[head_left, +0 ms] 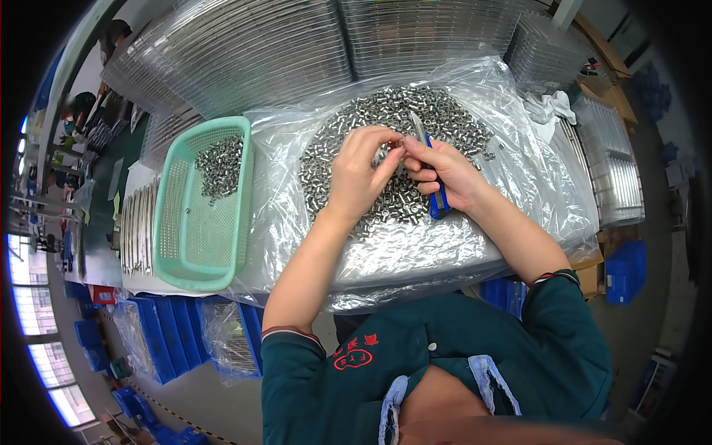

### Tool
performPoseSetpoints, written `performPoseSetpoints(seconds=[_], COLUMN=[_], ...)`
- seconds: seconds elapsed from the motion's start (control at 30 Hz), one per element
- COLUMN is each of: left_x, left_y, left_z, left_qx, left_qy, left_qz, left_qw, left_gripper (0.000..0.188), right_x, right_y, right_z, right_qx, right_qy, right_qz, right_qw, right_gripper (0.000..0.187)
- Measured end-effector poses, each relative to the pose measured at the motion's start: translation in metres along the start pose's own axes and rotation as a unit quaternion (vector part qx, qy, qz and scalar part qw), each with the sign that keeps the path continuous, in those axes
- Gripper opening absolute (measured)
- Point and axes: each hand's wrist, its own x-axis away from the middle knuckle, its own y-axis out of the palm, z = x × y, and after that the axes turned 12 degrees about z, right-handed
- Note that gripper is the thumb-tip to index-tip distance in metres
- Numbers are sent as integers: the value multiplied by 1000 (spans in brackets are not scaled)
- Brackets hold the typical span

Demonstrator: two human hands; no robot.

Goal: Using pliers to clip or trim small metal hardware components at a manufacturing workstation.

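My left hand (pixel 359 172) is over the pile, thumb and forefinger closed on a small metal part (pixel 400 144), mostly hidden by the fingertips. Against it from the right come the thumb and finger of my right hand (pixel 454 176). That hand also grips a blue utility knife (pixel 439 202), its blade bared and pointing away from me. Beneath both hands spreads a wide heap of small shiny metal sleeves (pixel 326 152) on clear plastic sheeting (pixel 278 222). To the left stands a green perforated basket (pixel 165 215) with a smaller lot of metal sleeves (pixel 220 167) at its far end.
Stacked clear plastic trays (pixel 252 52) wall off the table's back. More trays (pixel 614 174) and a crumpled white cloth (pixel 547 111) lie at the right. Metal rods (pixel 139 226) lie left of the basket. Blue bins (pixel 167 334) stand below the table's front left.
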Motion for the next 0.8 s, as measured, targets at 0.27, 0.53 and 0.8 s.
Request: performPoseSetpoints(seconds=[0.27, 0.53, 0.8], left_x=[-1, -2, 3], left_y=[-3, -3, 0], left_z=[7, 6, 1], left_qx=[30, 69, 30], left_qy=[-56, -108, -24], left_qz=[30, 92, 8], left_qw=[998, 987, 999], left_gripper=[12, 8, 19], right_x=[-3, -3, -1], right_y=[-5, -3, -4], right_z=[-3, -3, -3], right_qx=[-29, -60, -52], right_qy=[18, 41, 34], right_qz=[-15, -47, -30], right_qw=[999, 996, 998], right_gripper=[26, 27, 14])
